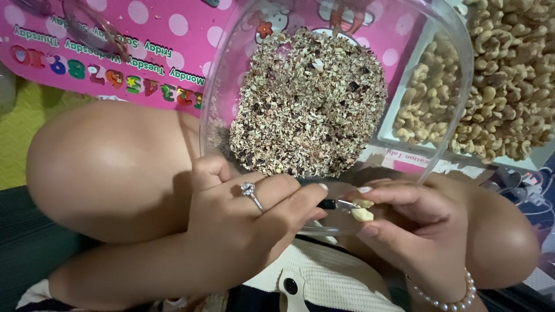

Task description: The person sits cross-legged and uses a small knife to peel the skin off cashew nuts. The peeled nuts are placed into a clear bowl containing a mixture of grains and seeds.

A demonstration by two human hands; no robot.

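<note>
Cashews heaped in a white tray fill the upper right; beside them a clear bowl holds brown husk scraps. At its near rim the left hand grips a small dark-handled tool, its tip touching the pale cashew pinched in the right hand

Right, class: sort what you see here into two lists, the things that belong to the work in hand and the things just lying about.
In use:
- left hand, holding a small dark-handled tool
- right hand, pinching a pale cashew
- clear bowl of peeled skins
- white tray of cashews

Lying about:
- pink polka-dot board
- glasses
- cables
</note>
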